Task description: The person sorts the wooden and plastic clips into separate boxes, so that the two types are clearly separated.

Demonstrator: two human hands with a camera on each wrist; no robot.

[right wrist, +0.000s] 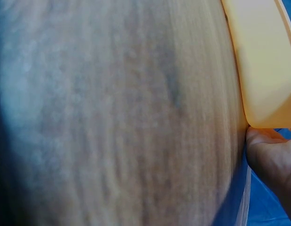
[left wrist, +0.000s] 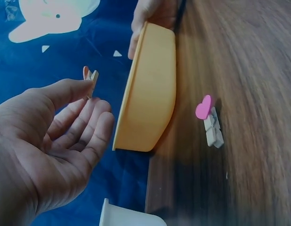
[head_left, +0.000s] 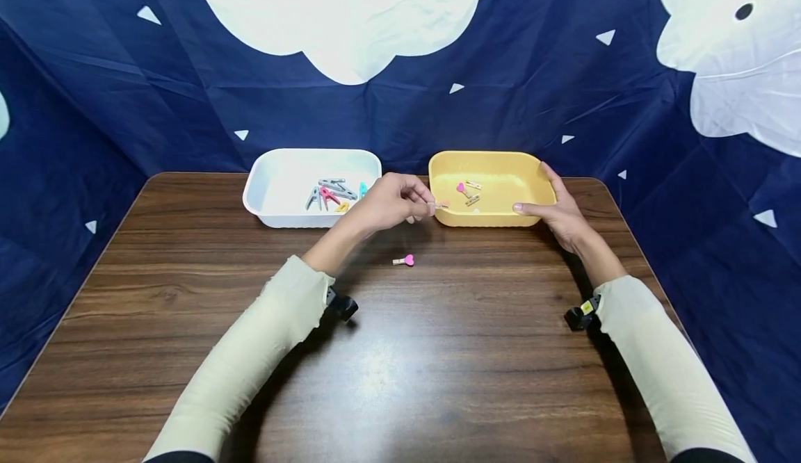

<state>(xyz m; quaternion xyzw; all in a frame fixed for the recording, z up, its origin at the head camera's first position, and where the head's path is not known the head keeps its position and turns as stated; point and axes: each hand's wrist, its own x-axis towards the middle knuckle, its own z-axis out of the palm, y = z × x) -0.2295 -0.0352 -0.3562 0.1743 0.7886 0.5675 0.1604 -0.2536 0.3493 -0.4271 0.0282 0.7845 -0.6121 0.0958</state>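
My left hand (head_left: 394, 201) pinches a small wooden clothespin (left wrist: 93, 82) with an orange-red decoration between thumb and fingertips. It is by the left rim of the yellow bin (head_left: 494, 220). With the thumb over the rim and the fingers along the outside, my right hand (head_left: 560, 214) grips the bin's right end. Inside the bin lie several small wooden clothespins, one with a pink heart (head_left: 462, 188). Another clothespin with a pink heart (left wrist: 204, 108) lies on the table in front of the bins. The right wrist view shows only part of the right hand (right wrist: 272, 155) against the bin.
A white bin (head_left: 294, 220) stands to the left at the table's back edge, holding grey, red, yellow and blue clothespins (head_left: 338, 188). The brown wooden table (head_left: 438, 352) reaches back to a dark blue curtain (head_left: 400, 115) with white shapes.
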